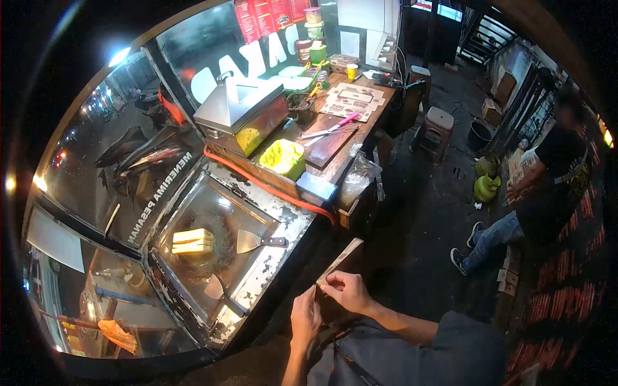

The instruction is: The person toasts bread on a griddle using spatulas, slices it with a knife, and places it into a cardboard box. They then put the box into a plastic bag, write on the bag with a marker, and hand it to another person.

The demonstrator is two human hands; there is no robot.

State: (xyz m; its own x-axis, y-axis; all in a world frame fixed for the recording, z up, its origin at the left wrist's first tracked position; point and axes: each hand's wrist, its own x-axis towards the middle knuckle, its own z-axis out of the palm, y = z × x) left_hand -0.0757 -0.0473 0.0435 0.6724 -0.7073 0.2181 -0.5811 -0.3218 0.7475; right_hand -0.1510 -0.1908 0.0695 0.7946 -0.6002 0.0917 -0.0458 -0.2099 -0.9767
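Observation:
In front of my body, both hands grip a thin brown piece of cardboard (339, 257), seen nearly edge-on with a pale edge pointing up and right. My left hand (305, 316) is closed on its lower end. The fingers of my right hand (346, 291) pinch it a little higher. Its full shape is hidden by the hands and the dark. To the left, a stack of bread (193, 240) sits on the flat griddle (222, 193). One metal scraper (252, 242) lies right of the bread, and a second scraper (222, 294) rests at the near edge.
A printed, unfolded cardboard box (356, 98) lies on the wooden counter beside a cutting board (327, 149) with a pink-handled knife (344, 120). A yellow-green tub (283, 159) stands behind the griddle. Stools (440, 121), green gas cylinders (486, 188) and a seated person (547, 174) are at right.

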